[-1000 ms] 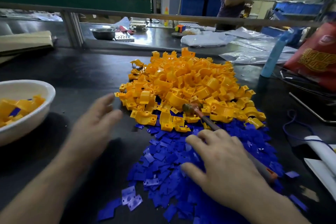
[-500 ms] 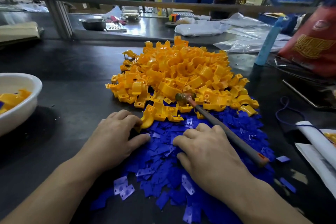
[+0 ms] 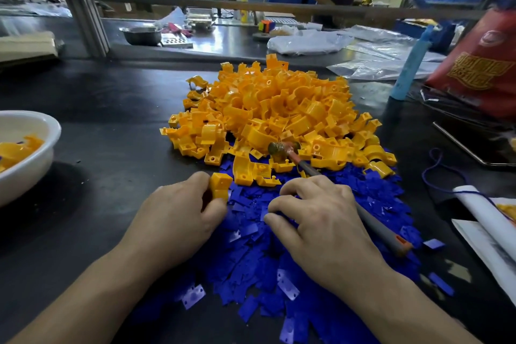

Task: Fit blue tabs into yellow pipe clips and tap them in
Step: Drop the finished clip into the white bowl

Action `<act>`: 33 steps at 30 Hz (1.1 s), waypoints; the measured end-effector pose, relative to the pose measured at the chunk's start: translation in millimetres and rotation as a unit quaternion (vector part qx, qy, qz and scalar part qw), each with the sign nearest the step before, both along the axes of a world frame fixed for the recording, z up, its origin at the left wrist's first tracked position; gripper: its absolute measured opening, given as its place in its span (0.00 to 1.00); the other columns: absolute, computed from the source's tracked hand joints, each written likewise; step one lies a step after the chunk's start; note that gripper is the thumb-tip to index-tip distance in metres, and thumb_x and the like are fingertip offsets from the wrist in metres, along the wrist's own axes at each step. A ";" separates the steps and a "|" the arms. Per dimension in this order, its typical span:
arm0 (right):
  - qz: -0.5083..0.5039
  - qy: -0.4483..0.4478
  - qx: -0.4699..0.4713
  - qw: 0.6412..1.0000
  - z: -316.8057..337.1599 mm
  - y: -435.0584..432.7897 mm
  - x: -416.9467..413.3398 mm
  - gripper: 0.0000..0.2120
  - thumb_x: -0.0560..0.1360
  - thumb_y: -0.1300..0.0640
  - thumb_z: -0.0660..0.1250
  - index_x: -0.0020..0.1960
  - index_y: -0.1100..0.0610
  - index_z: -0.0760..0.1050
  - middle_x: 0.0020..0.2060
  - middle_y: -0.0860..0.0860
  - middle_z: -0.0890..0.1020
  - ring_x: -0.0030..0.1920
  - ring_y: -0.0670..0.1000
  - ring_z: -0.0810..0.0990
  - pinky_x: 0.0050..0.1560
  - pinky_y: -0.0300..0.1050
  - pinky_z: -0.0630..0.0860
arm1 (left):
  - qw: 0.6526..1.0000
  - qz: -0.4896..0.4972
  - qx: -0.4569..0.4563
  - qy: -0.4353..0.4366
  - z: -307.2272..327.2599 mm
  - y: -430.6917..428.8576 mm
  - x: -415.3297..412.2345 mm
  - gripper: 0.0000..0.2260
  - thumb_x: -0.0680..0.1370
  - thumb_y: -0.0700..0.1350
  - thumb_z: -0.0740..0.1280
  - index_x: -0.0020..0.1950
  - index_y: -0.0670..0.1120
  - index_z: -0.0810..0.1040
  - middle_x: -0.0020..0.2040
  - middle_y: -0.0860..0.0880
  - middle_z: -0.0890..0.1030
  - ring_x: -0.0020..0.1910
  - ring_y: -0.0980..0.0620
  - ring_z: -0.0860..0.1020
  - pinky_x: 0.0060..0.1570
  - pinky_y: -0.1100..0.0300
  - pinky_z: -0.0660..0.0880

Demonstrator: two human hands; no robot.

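Pinching one yellow clip [image 3: 220, 186] between thumb and fingers, our left hand [image 3: 178, 220] sits at lower centre. Our right hand [image 3: 321, 223] curls onto the blue tabs [image 3: 245, 254]; we cannot tell whether it grasps one. Beyond, the hammer [image 3: 375, 225] lies against the clip pile [image 3: 279, 109] at frame centre.

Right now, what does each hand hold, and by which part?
The left hand pinches a yellow clip by its lower end. Whether the right hand grips anything cannot be told.
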State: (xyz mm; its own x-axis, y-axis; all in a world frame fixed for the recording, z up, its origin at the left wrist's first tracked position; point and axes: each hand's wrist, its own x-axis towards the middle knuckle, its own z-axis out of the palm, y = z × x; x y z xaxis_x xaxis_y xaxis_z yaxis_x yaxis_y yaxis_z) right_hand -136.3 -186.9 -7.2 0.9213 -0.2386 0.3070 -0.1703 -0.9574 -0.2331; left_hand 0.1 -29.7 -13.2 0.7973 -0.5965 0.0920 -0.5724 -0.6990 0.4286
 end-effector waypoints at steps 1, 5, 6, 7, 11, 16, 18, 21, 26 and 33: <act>0.006 -0.009 0.022 1.000 0.1 -0.9 0.3 0.12 0.77 0.42 0.59 0.50 0.43 0.80 0.51 0.40 0.77 0.57 0.44 0.70 0.58 0.47 0.62 | 0.998 0.010 -0.034 0.056 1.0 0.5 -1.0 0.10 0.77 0.59 0.62 0.43 0.55 0.73 0.35 0.51 0.79 0.33 0.54 0.77 0.33 0.54 0.74; 0.007 -0.075 0.098 0.992 -0.3 -3.7 0.5 0.11 0.76 0.44 0.63 0.50 0.45 0.82 0.49 0.41 0.78 0.54 0.43 0.72 0.58 0.48 0.68 | 0.946 0.018 -0.201 0.254 7.4 2.3 -6.0 0.07 0.75 0.57 0.66 0.48 0.57 0.80 0.43 0.57 0.85 0.43 0.55 0.83 0.48 0.50 0.79; -0.002 -0.093 0.114 0.989 0.6 -3.9 0.3 0.11 0.75 0.44 0.63 0.49 0.46 0.82 0.46 0.42 0.78 0.52 0.44 0.73 0.54 0.47 0.70 | 0.935 0.010 -0.227 0.272 8.4 2.7 -7.4 0.07 0.75 0.56 0.66 0.49 0.58 0.81 0.44 0.58 0.85 0.45 0.55 0.83 0.50 0.51 0.78; -0.010 -0.109 0.136 0.985 2.0 -3.9 -0.3 0.11 0.75 0.44 0.63 0.49 0.46 0.82 0.43 0.43 0.77 0.48 0.44 0.73 0.51 0.45 0.72 | 0.926 -0.001 -0.249 0.283 9.5 2.8 -9.4 0.06 0.75 0.55 0.66 0.49 0.60 0.82 0.45 0.59 0.85 0.45 0.57 0.83 0.49 0.53 0.78; -0.005 -0.117 0.297 0.948 8.4 -1.7 -2.6 0.06 0.74 0.45 0.65 0.47 0.39 0.80 0.37 0.43 0.81 0.38 0.43 0.79 0.38 0.35 0.75 | 0.890 -0.010 -0.304 0.341 11.6 2.8 -16.8 0.08 0.77 0.48 0.67 0.49 0.59 0.83 0.45 0.53 0.86 0.42 0.52 0.85 0.45 0.56 0.77; -0.007 -0.086 0.493 0.866 9.4 -0.5 -1.9 0.07 0.76 0.53 0.65 0.49 0.45 0.80 0.28 0.49 0.80 0.27 0.46 0.76 0.32 0.37 0.75 | 0.872 -0.018 -0.296 0.390 6.4 -1.3 -20.1 0.13 0.74 0.41 0.70 0.58 0.52 0.81 0.49 0.48 0.86 0.48 0.46 0.84 0.54 0.46 0.79; -0.004 -0.094 0.543 0.834 9.9 -1.5 -3.0 0.08 0.77 0.55 0.64 0.51 0.48 0.81 0.30 0.52 0.81 0.30 0.48 0.79 0.36 0.41 0.77 | 0.864 -0.029 -0.294 0.408 5.0 -2.5 -21.3 0.17 0.71 0.43 0.73 0.60 0.51 0.80 0.50 0.47 0.86 0.48 0.46 0.84 0.53 0.46 0.80; 0.024 -0.099 0.553 0.827 12.9 0.9 -3.9 0.11 0.77 0.60 0.65 0.54 0.46 0.78 0.35 0.50 0.83 0.34 0.50 0.82 0.37 0.40 0.79 | 0.849 -0.056 -0.300 0.432 3.9 -3.9 -24.0 0.23 0.66 0.48 0.73 0.61 0.51 0.78 0.50 0.48 0.86 0.48 0.48 0.85 0.47 0.54 0.82; 0.060 -0.101 0.483 0.868 15.4 5.2 -4.9 0.09 0.75 0.59 0.68 0.48 0.46 0.79 0.38 0.48 0.83 0.38 0.48 0.83 0.36 0.38 0.80 | 0.834 -0.053 -0.309 0.453 4.7 -6.1 -27.8 0.27 0.63 0.47 0.76 0.62 0.49 0.78 0.50 0.44 0.86 0.49 0.45 0.85 0.52 0.47 0.81; 0.077 -0.115 0.428 0.893 16.0 9.0 -5.8 0.07 0.75 0.56 0.67 0.46 0.45 0.79 0.38 0.43 0.81 0.37 0.45 0.81 0.35 0.35 0.78 | 0.827 -0.048 -0.321 0.459 6.7 -8.0 -32.3 0.26 0.64 0.48 0.80 0.60 0.48 0.79 0.50 0.43 0.86 0.51 0.43 0.84 0.59 0.39 0.76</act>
State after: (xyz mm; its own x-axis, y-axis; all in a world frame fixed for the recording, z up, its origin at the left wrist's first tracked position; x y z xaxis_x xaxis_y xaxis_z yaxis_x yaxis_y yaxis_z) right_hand -142.1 -177.9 8.8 0.8994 -0.3527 0.2581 0.0941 -0.4204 -0.9024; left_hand -32.2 -37.7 -6.5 0.6582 -0.7246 -0.2043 0.1612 -0.1294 0.9784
